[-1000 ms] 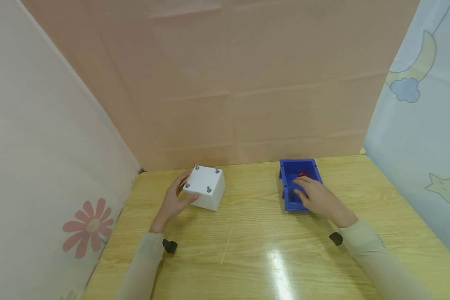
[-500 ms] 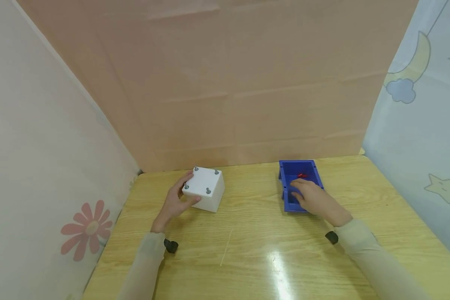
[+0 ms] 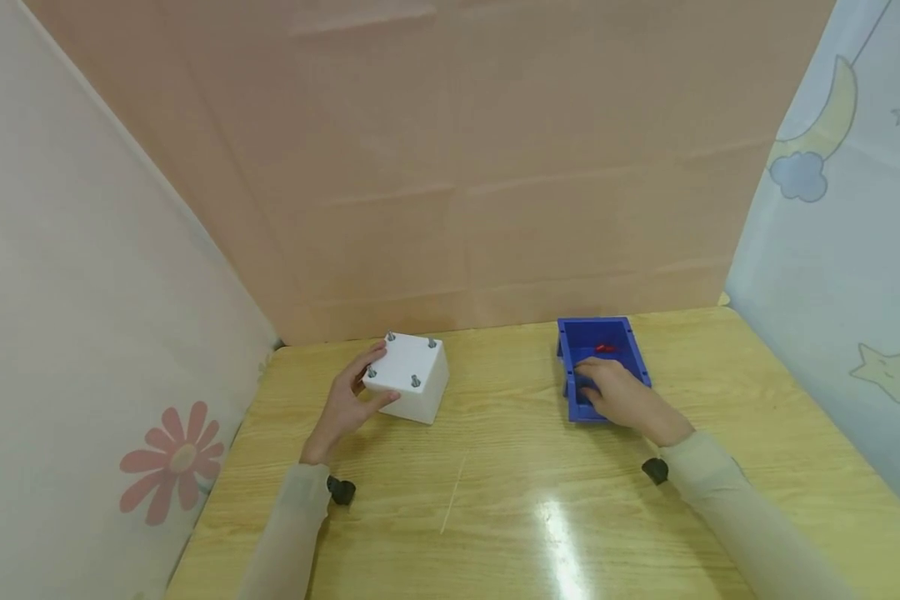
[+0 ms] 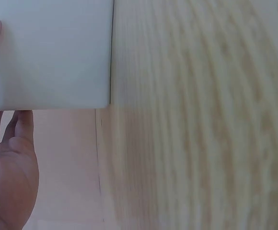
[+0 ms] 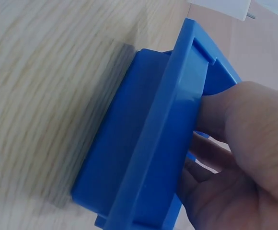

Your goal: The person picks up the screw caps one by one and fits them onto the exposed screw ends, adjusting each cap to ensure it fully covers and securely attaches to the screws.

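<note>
Nearest are the two pale sleeves [image 3: 288, 517], cut off by the lower border, with a small black device [image 3: 341, 491] at each wrist. The left hand [image 3: 341, 411] is moderately spread and grips a white block [image 3: 405, 363], the thumb on its near face and the other fingers round its left side; in the left wrist view the thumb is partly cut off, and the fingertips go behind the block, out of sight. This block is on the wooden surface [image 3: 510, 467], four metal bolts [image 3: 416, 381] standing at the corners of its top. The right hand [image 3: 626, 398] reaches into a blue bin [image 3: 594, 330], its fingers bent, with a gap beside the thumb; the bin's wall hides the tips, so I cannot tell whether they hold something. Just beyond this hand lie red pieces [image 3: 605, 348] in the bin, too small to make out. Farthest is a brown sheet [image 3: 450, 167].
</note>
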`<state>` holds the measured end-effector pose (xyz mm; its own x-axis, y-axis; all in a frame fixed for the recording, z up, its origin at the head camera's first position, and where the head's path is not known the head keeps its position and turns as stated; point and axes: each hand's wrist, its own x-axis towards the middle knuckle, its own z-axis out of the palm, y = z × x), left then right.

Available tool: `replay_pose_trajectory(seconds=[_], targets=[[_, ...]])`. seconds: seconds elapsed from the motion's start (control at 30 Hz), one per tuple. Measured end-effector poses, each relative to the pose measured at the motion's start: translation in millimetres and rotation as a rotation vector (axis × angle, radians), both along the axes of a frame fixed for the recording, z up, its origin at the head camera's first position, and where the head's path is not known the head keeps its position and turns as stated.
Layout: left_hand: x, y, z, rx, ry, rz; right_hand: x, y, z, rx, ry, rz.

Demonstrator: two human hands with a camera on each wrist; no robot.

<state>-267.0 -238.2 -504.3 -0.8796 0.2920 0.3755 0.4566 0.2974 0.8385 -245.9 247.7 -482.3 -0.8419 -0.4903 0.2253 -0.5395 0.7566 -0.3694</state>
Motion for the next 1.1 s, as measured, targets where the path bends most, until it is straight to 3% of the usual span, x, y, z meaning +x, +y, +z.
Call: replay_pose_trajectory(seconds=[0.27, 0.57, 1.1], targets=[[-2.9, -2.7, 2.7, 0.009, -0.036, 0.019, -6.9, 0.4, -2.0, -0.017, -0.027, 0.004], [-3.4, -2.9, 0.0, 0.016, -0.025, 0.012, -13.0, 1.8, -8.1, -0.042, -0.067, -0.002], [-2.7, -2.2, -1.3, 0.026, -0.016, 0.036, -24.3, 0.5, -15.1, -0.077, -0.059, -0.040]])
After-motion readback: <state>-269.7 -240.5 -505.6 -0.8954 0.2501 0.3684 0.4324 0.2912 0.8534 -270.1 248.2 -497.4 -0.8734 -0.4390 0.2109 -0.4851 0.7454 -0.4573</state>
